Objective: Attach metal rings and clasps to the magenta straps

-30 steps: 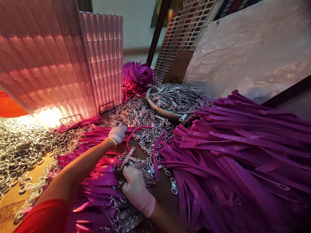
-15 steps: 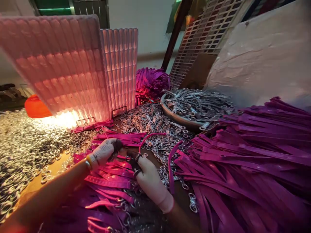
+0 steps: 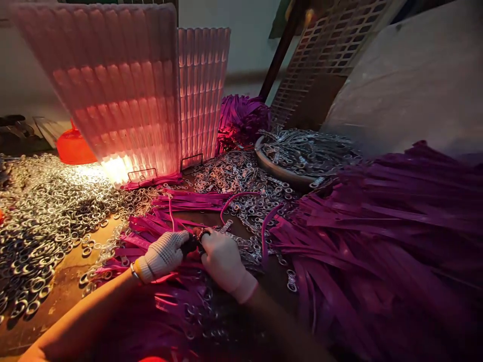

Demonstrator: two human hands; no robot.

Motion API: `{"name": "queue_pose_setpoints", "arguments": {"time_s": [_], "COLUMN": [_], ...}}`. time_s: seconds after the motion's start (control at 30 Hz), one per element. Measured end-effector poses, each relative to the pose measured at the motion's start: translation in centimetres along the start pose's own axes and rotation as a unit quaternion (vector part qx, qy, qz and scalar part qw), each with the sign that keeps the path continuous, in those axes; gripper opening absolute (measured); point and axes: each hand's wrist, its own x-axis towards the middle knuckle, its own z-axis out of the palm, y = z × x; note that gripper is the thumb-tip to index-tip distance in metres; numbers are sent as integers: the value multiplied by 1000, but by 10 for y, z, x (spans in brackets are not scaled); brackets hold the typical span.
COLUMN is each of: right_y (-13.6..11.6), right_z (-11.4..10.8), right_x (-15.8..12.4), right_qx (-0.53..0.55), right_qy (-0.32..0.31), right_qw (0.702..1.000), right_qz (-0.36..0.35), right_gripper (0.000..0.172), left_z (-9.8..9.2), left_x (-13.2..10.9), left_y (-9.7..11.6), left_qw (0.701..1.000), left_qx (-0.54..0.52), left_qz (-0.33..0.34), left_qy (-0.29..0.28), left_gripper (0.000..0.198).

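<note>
My left hand (image 3: pixel 163 254), in a white knit glove, and my right hand (image 3: pixel 223 261), in a pale glove, meet at the middle of the table. Both are closed, fingertips pinched together on a purple strap (image 3: pixel 226 207) that loops up and away from them. A small dark piece sits between the fingertips; I cannot make out what it is. Under and around the hands lie more purple straps (image 3: pixel 181 202) with metal clasps attached (image 3: pixel 290 281).
A big heap of purple straps (image 3: pixel 385 226) fills the right side. Loose metal rings (image 3: pixel 41 201) cover the left of the table. A round bowl of metal clasps (image 3: pixel 302 156) stands behind. A ribbed translucent panel (image 3: pixel 124 90) with a light and an orange container (image 3: pixel 73 148) stand at the back left.
My left hand has drawn back from the far straps toward my right hand, and the two now meet on the strap. The view has shifted, showing more of the rings at left.
</note>
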Motion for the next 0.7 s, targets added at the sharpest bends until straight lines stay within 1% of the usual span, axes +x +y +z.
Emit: {"name": "queue_pose_setpoints", "arguments": {"time_s": [0.07, 0.13, 0.2, 0.27, 0.37, 0.47, 0.53, 0.6, 0.63, 0.7], "right_y": [1, 1, 1, -1, -4, -3, 1, 10, 15, 29], "right_z": [-1, -3, -5, -6, -7, -9, -11, -14, -15, -15], "right_x": [0, 2, 5, 7, 6, 5, 3, -2, -5, -11], "right_qx": [6, 7, 3, -4, -20, -48, -57, -64, -68, -70], "right_qy": [-18, -49, -75, -84, -80, -78, -87, -94, -91, -78], "right_qw": [1000, 999, 997, 996, 997, 995, 992, 989, 990, 993], "right_qz": [-14, -23, -7, 14, -5, -41, -78, -90, -80, -48], "right_gripper": [30, 32, 29, 26, 24, 23, 22, 21, 21, 21], "left_z": [1, 1, 2, 4, 8, 6, -7, -33, -51, -90], "left_x": [-2, -4, -6, -7, -7, -3, 3, 10, 13, 17], "left_y": [-6, -9, -10, -8, -4, 0, 1, -2, -5, -15], "left_qw": [1000, 999, 999, 998, 994, 991, 988, 983, 980, 979], "left_qx": [-25, -31, -6, 37, 103, 125, 137, 167, 186, 201], "left_qz": [-6, -3, 3, 9, 19, 37, 50, 52, 46, 18], "left_qy": [-3, 13, 33, 42, 29, -3, -44, -63, -49, 19], "left_gripper": [16, 18, 17, 18, 19, 20, 17, 15, 14, 10]}}
